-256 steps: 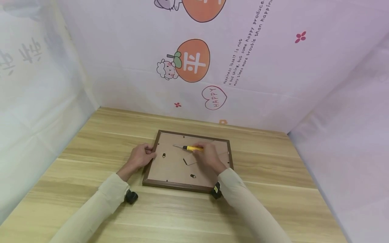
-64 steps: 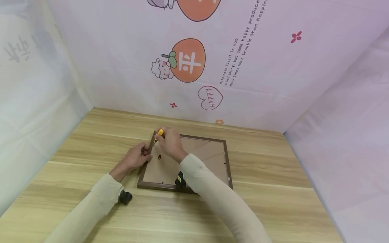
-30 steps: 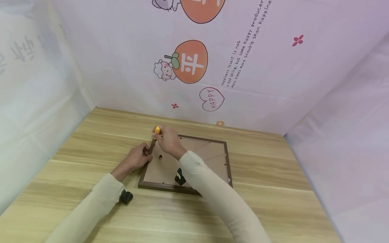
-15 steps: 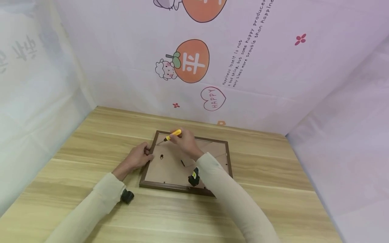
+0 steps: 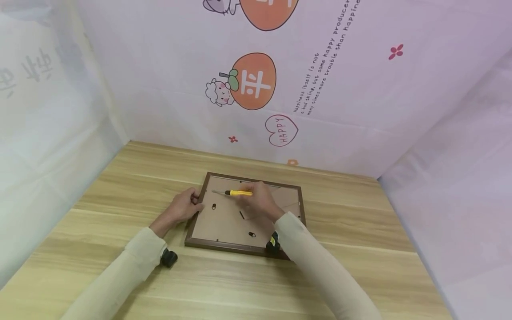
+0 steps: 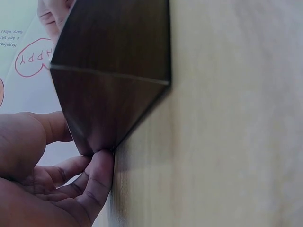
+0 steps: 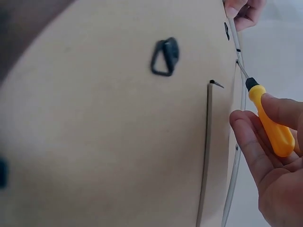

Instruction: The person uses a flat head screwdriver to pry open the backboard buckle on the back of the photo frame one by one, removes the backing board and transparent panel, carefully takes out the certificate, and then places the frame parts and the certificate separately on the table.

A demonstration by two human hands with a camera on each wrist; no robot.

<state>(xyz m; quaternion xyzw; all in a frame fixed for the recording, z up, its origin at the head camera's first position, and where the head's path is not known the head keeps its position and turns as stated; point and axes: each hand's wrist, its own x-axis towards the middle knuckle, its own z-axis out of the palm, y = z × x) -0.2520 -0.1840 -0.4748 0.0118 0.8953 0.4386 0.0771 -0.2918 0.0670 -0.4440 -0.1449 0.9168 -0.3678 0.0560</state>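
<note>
Since half a second ago my right hand [image 5: 258,203] has drawn back from the far left corner of the frame [image 5: 208,242] toward its middle, and the screwdriver [image 5: 238,193] now lies level over the backing board [image 5: 224,222], tip pointing toward my left hand [image 5: 183,207]. I pinch its yellow handle between thumb and fingers [image 7: 248,142]; whether the tip touches the board I cannot tell. The frame lies face down on the table [image 5: 120,186] between my hands. My left hand grips its left edge, fingers [image 6: 97,182] curled round it. Near my right hand on the board sit two dark hangers [image 7: 165,56].
</note>
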